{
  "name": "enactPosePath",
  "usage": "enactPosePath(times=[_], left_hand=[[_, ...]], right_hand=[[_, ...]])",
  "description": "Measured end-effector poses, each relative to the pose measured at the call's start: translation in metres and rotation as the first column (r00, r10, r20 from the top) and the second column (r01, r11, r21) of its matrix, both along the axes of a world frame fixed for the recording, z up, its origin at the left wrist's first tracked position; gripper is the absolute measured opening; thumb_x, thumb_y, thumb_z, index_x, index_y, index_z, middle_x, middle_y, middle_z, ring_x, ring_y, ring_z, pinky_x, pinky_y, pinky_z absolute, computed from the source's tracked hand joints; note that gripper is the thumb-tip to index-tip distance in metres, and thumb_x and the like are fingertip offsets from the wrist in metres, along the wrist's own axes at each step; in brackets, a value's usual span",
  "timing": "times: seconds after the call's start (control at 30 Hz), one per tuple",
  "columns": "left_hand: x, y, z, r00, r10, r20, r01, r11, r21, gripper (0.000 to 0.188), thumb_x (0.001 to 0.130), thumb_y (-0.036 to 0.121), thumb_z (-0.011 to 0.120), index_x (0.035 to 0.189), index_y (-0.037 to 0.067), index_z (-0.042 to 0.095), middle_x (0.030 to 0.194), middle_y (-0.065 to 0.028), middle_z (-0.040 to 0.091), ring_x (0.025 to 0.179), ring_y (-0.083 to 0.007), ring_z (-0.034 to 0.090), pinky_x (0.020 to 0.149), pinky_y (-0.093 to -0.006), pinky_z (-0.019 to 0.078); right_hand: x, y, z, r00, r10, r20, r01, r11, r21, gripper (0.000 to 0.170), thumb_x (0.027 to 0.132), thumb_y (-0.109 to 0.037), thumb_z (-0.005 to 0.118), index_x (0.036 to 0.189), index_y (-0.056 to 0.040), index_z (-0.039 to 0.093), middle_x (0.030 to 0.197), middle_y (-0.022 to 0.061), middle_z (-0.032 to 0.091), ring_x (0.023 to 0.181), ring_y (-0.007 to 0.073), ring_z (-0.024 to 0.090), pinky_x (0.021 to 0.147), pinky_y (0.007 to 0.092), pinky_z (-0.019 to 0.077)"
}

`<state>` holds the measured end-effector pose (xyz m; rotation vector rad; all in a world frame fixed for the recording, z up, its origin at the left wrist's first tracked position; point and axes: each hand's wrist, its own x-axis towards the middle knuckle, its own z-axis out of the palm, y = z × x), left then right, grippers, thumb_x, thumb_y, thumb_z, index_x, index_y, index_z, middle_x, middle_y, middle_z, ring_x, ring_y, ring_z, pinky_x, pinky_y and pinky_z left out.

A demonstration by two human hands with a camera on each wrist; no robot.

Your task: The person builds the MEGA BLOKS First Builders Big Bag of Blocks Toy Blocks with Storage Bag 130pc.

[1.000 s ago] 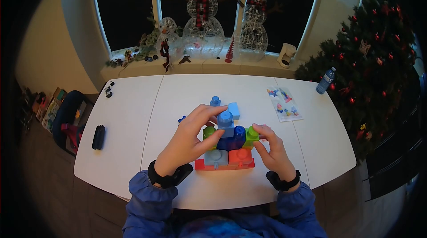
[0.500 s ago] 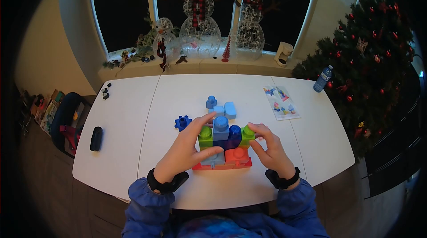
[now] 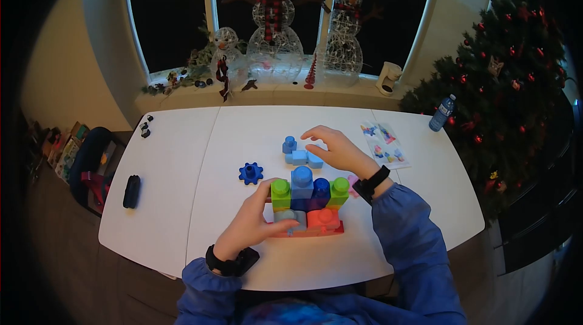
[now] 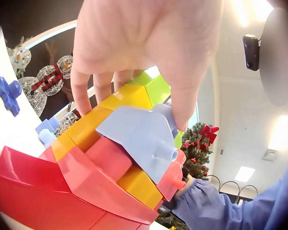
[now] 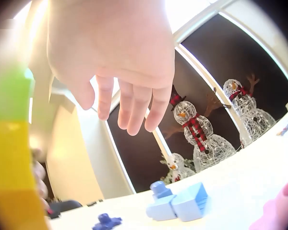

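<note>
A stacked structure of toy building blocks (image 3: pixel 302 186) stands on the white table (image 3: pixel 231 264) in front of the person. It has a red base, grey and coral blocks above it, then green, light-blue and dark-blue studded blocks on top. The left hand (image 3: pixel 244 223) holds its left side, thumb in front and fingers behind; the left wrist view shows yellow and orange blocks under those fingers (image 4: pixel 81 98). Reaching forward, the right hand (image 3: pixel 341 152) is over the table with fingers loosely bent and nothing between them. Just below it lie several light-blue blocks (image 5: pixel 175 203), one with a stud.
A dark-blue gear-shaped piece (image 3: pixel 251 173) lies left of the structure, a pink piece (image 3: pixel 353 185) right of it. Farther right are a picture sheet (image 3: pixel 386 144) and a water bottle (image 3: pixel 442 114). A black case (image 3: pixel 132 191) rests at the table's left.
The right hand has left the green block on the structure's right side and moved forward toward the light-blue blocks. The left hand has slid lower on the structure's left side.
</note>
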<state>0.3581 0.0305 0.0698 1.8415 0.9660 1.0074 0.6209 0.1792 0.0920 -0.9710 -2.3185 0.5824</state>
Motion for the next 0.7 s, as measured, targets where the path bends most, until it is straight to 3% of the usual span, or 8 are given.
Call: enactPosePath(times=[0.1, 0.13, 0.23, 0.33, 0.43, 0.53, 0.63, 0.7], left_hand=[[0.001, -0.001, 0.002, 1.0, 0.01, -0.002, -0.01, 1.0, 0.01, 0.076, 0.08, 0.015, 0.092, 0.141, 0.003, 0.048, 0.125, -0.011, 0.065, 0.116, -0.0234, 0.064, 0.106, -0.0375, 0.0494], [0.001, -0.002, 0.001, 1.0, 0.011, -0.002, -0.011, 1.0, 0.011, 0.076, 0.08, 0.015, 0.092, 0.141, 0.003, 0.048, 0.125, -0.0111, 0.065, 0.116, -0.0234, 0.064, 0.106, -0.0375, 0.0494], [0.002, -0.001, 0.002, 1.0, 0.015, 0.003, -0.015, 1.0, 0.007, 0.076, 0.08, 0.016, 0.093, 0.14, 0.003, 0.048, 0.124, -0.0113, 0.065, 0.115, -0.0235, 0.064, 0.105, -0.0375, 0.0496], [0.002, -0.002, 0.003, 1.0, 0.018, 0.011, -0.018, 1.0, 0.002, 0.076, 0.079, 0.017, 0.093, 0.139, 0.002, 0.049, 0.124, -0.0113, 0.065, 0.115, -0.0237, 0.064, 0.105, -0.0375, 0.0497], [0.003, 0.0, 0.002, 1.0, 0.011, 0.005, -0.011, 1.0, 0.019, 0.076, 0.078, 0.017, 0.094, 0.139, 0.002, 0.05, 0.123, -0.0115, 0.064, 0.115, -0.024, 0.064, 0.105, -0.0376, 0.0497], [0.003, -0.002, 0.0, 1.0, 0.021, 0.012, -0.022, 0.999, 0.026, 0.077, 0.078, 0.017, 0.094, 0.139, 0.002, 0.05, 0.123, -0.0117, 0.064, 0.115, -0.0242, 0.064, 0.105, -0.0376, 0.0497], [0.002, -0.001, -0.001, 1.0, 0.018, 0.025, -0.019, 0.999, 0.029, 0.078, 0.078, 0.017, 0.094, 0.14, 0.002, 0.049, 0.123, -0.0119, 0.063, 0.116, -0.0246, 0.065, 0.105, -0.0376, 0.0497], [0.003, -0.002, -0.002, 0.999, 0.024, 0.028, -0.025, 0.999, 0.031, 0.079, 0.078, 0.017, 0.094, 0.141, 0.001, 0.049, 0.123, -0.0119, 0.064, 0.116, -0.0249, 0.065, 0.105, -0.0377, 0.0497]], right_hand=[[-0.016, 0.041, -0.028, 0.975, 0.02, 0.219, -0.053, 0.988, 0.145, 0.032, 0.098, -0.02, 0.068, 0.128, -0.01, 0.068, 0.127, 0.012, 0.068, 0.114, 0.0338, 0.066, 0.098, 0.042, 0.0532], [-0.022, 0.048, -0.031, 0.961, 0.004, 0.277, -0.039, 0.992, 0.121, 0.034, 0.096, -0.021, 0.07, 0.129, -0.011, 0.068, 0.13, 0.0135, 0.067, 0.115, 0.0365, 0.066, 0.099, 0.0444, 0.053], [-0.033, 0.062, -0.038, 0.951, -0.032, 0.307, -0.022, 0.985, 0.169, 0.033, 0.093, -0.025, 0.071, 0.124, -0.0146, 0.069, 0.124, 0.0123, 0.069, 0.108, 0.0366, 0.068, 0.092, 0.0459, 0.0561], [-0.04, 0.069, -0.039, 0.936, -0.026, 0.351, -0.038, 0.984, 0.173, 0.028, 0.091, -0.023, 0.072, 0.116, -0.0121, 0.07, 0.113, 0.0122, 0.072, 0.103, 0.0365, 0.069, 0.089, 0.0464, 0.0563], [-0.042, 0.071, -0.039, 0.961, -0.008, 0.277, -0.03, 0.991, 0.132, 0.023, 0.089, -0.017, 0.075, 0.11, -0.0064, 0.071, 0.103, 0.0141, 0.074, 0.097, 0.036, 0.071, 0.087, 0.044, 0.0572], [-0.038, 0.065, -0.034, 0.984, 0.012, 0.18, -0.041, 0.987, 0.158, 0.021, 0.086, -0.018, 0.073, 0.104, -0.0067, 0.071, 0.097, 0.0144, 0.074, 0.097, 0.0359, 0.071, 0.086, 0.0451, 0.0565], [-0.03, 0.053, -0.009, 1.0, -0.017, 0.015, 0.014, 0.989, 0.148, 0.022, 0.085, -0.015, 0.074, 0.104, -0.005, 0.071, 0.098, 0.0144, 0.074, 0.095, 0.0339, 0.071, 0.084, 0.0426, 0.057], [-0.02, 0.029, 0.022, 0.992, -0.049, -0.117, 0.058, 0.996, 0.075, 0.022, 0.087, -0.012, 0.075, 0.107, -0.004, 0.072, 0.101, 0.011, 0.074, 0.095, 0.0247, 0.072, 0.082, 0.0365, 0.0566]])
